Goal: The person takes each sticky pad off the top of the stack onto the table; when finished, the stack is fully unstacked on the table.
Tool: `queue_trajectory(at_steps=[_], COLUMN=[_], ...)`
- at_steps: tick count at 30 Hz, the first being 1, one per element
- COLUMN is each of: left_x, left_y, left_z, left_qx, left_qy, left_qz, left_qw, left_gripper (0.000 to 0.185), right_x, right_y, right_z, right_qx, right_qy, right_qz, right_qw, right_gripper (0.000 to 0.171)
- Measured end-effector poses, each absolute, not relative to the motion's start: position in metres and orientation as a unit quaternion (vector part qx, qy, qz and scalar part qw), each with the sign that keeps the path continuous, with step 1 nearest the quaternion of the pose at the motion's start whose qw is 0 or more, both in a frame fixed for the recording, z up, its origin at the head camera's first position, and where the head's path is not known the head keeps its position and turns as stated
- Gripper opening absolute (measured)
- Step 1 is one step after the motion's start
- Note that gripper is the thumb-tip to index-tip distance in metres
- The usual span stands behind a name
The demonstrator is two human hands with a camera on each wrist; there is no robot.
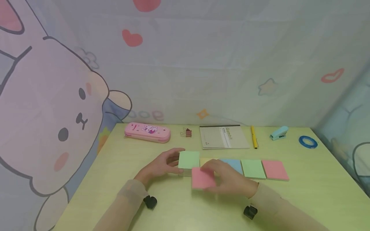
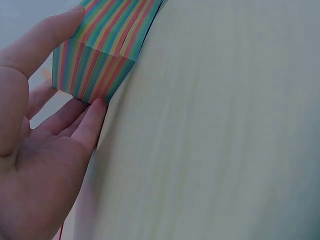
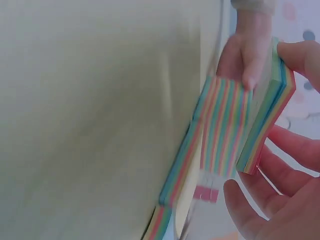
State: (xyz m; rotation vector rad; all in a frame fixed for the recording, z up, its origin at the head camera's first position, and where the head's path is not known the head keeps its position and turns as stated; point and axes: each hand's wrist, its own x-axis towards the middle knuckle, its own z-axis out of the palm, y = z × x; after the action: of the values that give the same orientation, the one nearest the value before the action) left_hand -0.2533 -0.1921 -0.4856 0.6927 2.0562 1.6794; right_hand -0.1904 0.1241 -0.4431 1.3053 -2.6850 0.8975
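Observation:
In the head view my left hand (image 1: pixel 160 166) grips a stack of sticky note pads (image 1: pixel 189 159) with a green top sheet. The left wrist view shows the thumb on one side of the striped stack (image 2: pixel 102 50) and fingertips on another. My right hand (image 1: pixel 229 179) pinches a pink-topped sticky note pad (image 1: pixel 203 178) in front of the stack. Seen from the right wrist, this pad (image 3: pixel 267 117) is tilted between thumb and fingers, close to the stack (image 3: pixel 225 130). The right hand partly hides a yellow pad (image 1: pixel 208 160) and a blue pad (image 1: pixel 233 165).
Rightward in the row lie a green pad (image 1: pixel 253 169) and a pink pad (image 1: pixel 275 170). Along the back are a pink pencil case (image 1: pixel 147 132), binder clips (image 1: pixel 188 132), a notebook (image 1: pixel 224 137), a yellow pen (image 1: pixel 254 137), a stapler (image 1: pixel 279 133) and blue tape (image 1: pixel 308 142).

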Motion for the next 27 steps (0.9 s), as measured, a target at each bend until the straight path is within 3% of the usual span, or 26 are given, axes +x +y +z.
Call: queue_trajectory(at_steps=[13,22,27], left_x=[-0.253,-0.253,-0.254], left_y=[-0.190,-0.192,-0.193], left_z=[-0.488,-0.486,-0.486], left_qx=[0.244,0.234,0.232], left_qy=[0.743,0.746,0.747], left_qz=[0.590,0.590,0.591], left_qw=[0.199,0.203,0.199], left_gripper=[0.088,0.089,0.088], right_x=[-0.167,-0.163,-0.163], right_y=[0.108,0.131,0.129], right_z=[-0.469,-0.455,-0.455], right_qx=[0.418,0.384,0.387], right_qy=[-0.888,-0.898,-0.898], right_qz=[0.188,0.202,0.202], right_qw=[-0.031,-0.074,-0.058], right_gripper=[0.051,0.049,0.048])
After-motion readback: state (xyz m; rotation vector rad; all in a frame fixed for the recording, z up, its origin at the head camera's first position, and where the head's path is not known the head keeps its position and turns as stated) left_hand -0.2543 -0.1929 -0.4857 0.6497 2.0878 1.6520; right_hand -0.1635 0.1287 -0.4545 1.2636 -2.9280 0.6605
